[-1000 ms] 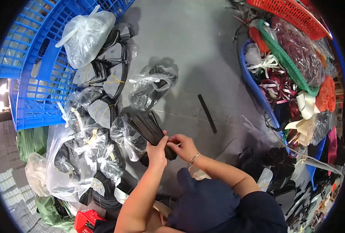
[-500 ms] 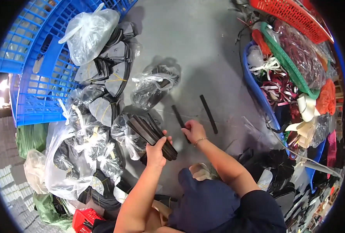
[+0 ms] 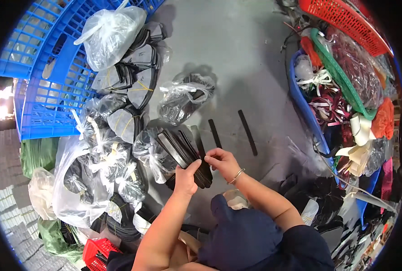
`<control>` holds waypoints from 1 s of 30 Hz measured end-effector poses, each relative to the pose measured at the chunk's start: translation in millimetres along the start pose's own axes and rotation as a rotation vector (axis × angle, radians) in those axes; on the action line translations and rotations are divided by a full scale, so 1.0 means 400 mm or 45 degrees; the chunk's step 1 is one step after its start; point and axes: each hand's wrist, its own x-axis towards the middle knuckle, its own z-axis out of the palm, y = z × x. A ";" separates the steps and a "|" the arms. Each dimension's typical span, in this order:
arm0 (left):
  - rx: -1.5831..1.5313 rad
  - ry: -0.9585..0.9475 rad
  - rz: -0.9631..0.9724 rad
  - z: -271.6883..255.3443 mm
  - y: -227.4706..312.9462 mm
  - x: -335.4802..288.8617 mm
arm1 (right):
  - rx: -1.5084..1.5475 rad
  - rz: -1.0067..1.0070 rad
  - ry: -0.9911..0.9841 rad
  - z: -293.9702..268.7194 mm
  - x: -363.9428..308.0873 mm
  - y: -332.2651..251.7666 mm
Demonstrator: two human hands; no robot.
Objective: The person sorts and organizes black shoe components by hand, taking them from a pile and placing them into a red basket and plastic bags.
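Observation:
My left hand grips a thick bundle of flat black strips, its thumb across the top of the stack. Beside the bundle, my right hand has thumb and forefinger pinched at the edge of a single black strip that stands apart from the others. Whether that strip is fully free of the bundle cannot be seen. On the grey surface beyond my right hand lie a black strip and, further right, another black strip, roughly parallel.
A clear bag of dark pieces sits beyond the bundle. At left are tied stacks of grey pieces, more plastic bags and a blue crate. On the right stands a blue basin of ribbons under a green basket.
My right hand has left the nearer strip lying on the surface and moved left to the bundle, where one strip now stands apart. The whole view has shifted slightly.

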 end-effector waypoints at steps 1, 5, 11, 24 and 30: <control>0.001 0.000 -0.001 0.006 0.002 -0.002 | 0.083 0.019 -0.002 -0.001 0.001 0.004; -0.068 0.073 0.061 0.022 0.015 -0.016 | 0.073 -0.005 0.001 -0.002 0.003 0.009; -0.036 0.169 0.030 -0.034 0.039 -0.019 | -0.184 0.013 0.244 -0.056 0.062 0.044; 0.195 0.094 -0.019 -0.016 -0.006 -0.027 | -1.184 -0.271 0.595 -0.116 0.112 0.065; 0.121 0.072 -0.015 0.003 -0.013 -0.024 | -0.075 0.097 -0.112 -0.009 0.014 -0.002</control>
